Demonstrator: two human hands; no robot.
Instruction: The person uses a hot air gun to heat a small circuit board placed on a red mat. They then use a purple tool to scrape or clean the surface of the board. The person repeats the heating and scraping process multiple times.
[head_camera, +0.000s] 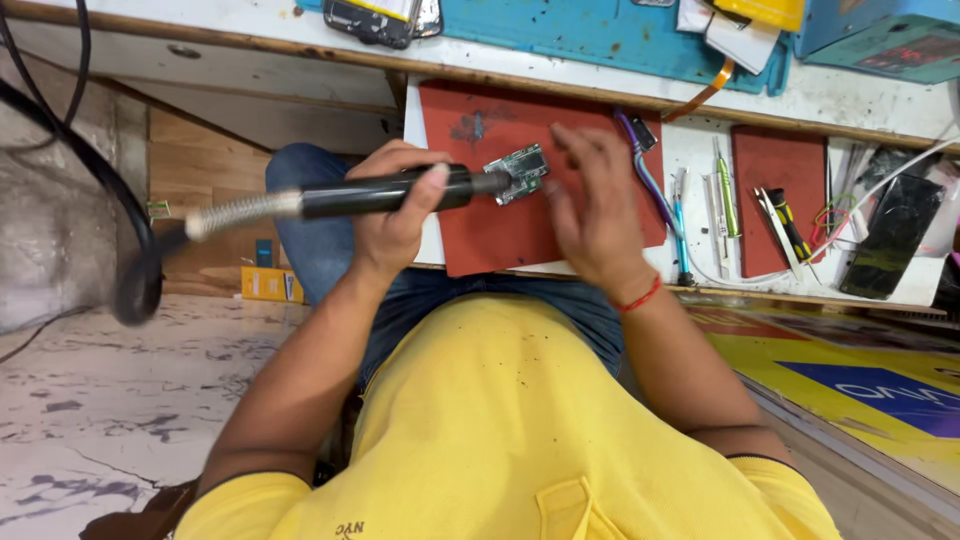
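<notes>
A black hot-air wand lies level, its nozzle touching a small green circuit board.

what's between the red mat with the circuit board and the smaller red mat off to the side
In the head view, between the large red mat and the small red mat: purple tweezers, blue tool, green tool.

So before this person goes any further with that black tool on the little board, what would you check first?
1. Left hand grips the black hot-air tool firmly: ok.
2. Nozzle aimed at the small green circuit board: ok.
3. Right hand steadies the board: cannot tell, fingers hide the contact.
4. Board lies over the red mat: ok.
5. Tool's hose hangs free: ok.
6. Tool is hot: cannot tell.
</notes>
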